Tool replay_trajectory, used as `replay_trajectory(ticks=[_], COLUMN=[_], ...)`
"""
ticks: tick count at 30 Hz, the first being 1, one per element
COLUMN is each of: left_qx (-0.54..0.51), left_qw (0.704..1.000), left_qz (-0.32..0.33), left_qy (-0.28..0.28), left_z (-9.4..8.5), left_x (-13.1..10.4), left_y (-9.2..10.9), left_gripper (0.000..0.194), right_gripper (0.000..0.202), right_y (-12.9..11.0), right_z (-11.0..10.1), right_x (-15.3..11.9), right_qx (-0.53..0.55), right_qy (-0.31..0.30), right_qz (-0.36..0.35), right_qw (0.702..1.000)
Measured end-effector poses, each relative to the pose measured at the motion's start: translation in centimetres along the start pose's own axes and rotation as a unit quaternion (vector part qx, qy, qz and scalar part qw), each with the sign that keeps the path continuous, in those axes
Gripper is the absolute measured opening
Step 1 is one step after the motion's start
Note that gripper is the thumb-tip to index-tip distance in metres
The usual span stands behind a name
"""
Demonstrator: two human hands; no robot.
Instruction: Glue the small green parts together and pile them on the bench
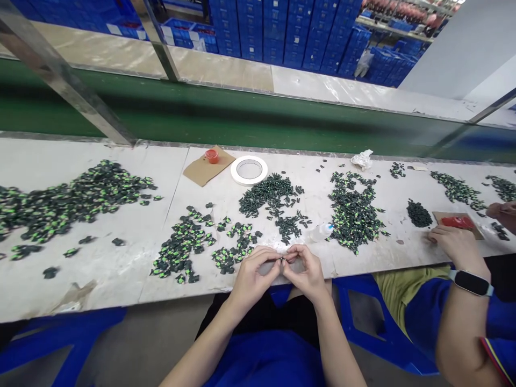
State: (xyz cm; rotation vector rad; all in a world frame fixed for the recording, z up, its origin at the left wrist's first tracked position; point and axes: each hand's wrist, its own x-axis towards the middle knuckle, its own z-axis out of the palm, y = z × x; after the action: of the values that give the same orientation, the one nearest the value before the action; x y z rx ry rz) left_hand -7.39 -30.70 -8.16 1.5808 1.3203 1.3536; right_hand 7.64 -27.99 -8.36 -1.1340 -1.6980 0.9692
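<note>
My left hand (260, 267) and my right hand (303, 269) meet over the near edge of the table. Both pinch a tiny dark part (282, 259) between thumbs and fingertips; most of it is hidden by the fingers. Just left of my hands lies a loose pile of black and green plastic pieces (231, 252), with a bigger pile (181, 244) further left. Beyond my fingertips are small dark elongated pieces (266, 193). A white squeeze bottle with a blue tip (321, 231) lies to the right of my right hand.
A roll of white tape (249, 171) and cardboard (205, 167) bearing a red cup (212, 156) sit at the back. Large piles of black-green pieces lie left (80, 199) and right (355, 209). At right, a co-worker's hand (459, 244) rests near a red container (457, 222).
</note>
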Motion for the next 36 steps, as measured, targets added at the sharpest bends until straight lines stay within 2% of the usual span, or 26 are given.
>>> replay_trajectory(ticks=[4, 8, 13, 18, 23, 29, 32, 36], left_qx=[-0.029, -0.060, -0.052, -0.003, 0.073, 0.104, 0.098, 0.074], left_qw=[0.999, 0.998, 0.997, 0.999, 0.988, 0.970, 0.971, 0.983], left_qz=[0.024, -0.007, -0.048, -0.015, 0.095, 0.192, 0.196, 0.156], left_qy=[-0.012, 0.001, 0.005, 0.039, 0.098, 0.108, 0.093, 0.069], left_z=[-0.4, -0.3, 0.0, 0.5, 1.4, 1.6, 1.5, 1.5], left_x=[0.0, -0.4, -0.8, -1.1, -1.4, -1.4, -1.6, -2.1], left_y=[0.1, -0.1, 0.1, 1.5, 3.1, 4.8, 5.5, 6.5], left_gripper=[0.010, 0.012, 0.021, 0.022, 0.023, 0.031, 0.032, 0.030], right_gripper=[0.020, 0.015, 0.012, 0.015, 0.013, 0.017, 0.018, 0.020], right_y=[-0.6, -1.2, -1.1, -0.6, -0.7, -1.4, -1.8, -2.6], right_z=[-0.3, -0.5, 0.0, 0.6, 1.0, 1.7, 2.2, 2.5], right_x=[0.3, 0.3, -0.2, -0.6, -1.0, -2.4, -2.8, -2.9], right_qx=[0.003, -0.026, -0.062, -0.086, -0.035, -0.024, -0.024, 0.004], right_qy=[-0.010, -0.024, 0.032, 0.080, 0.117, 0.199, 0.233, 0.258], right_qz=[-0.042, -0.102, -0.167, -0.236, -0.215, -0.171, -0.162, -0.168], right_qw=[0.999, 0.994, 0.984, 0.965, 0.969, 0.965, 0.959, 0.952])
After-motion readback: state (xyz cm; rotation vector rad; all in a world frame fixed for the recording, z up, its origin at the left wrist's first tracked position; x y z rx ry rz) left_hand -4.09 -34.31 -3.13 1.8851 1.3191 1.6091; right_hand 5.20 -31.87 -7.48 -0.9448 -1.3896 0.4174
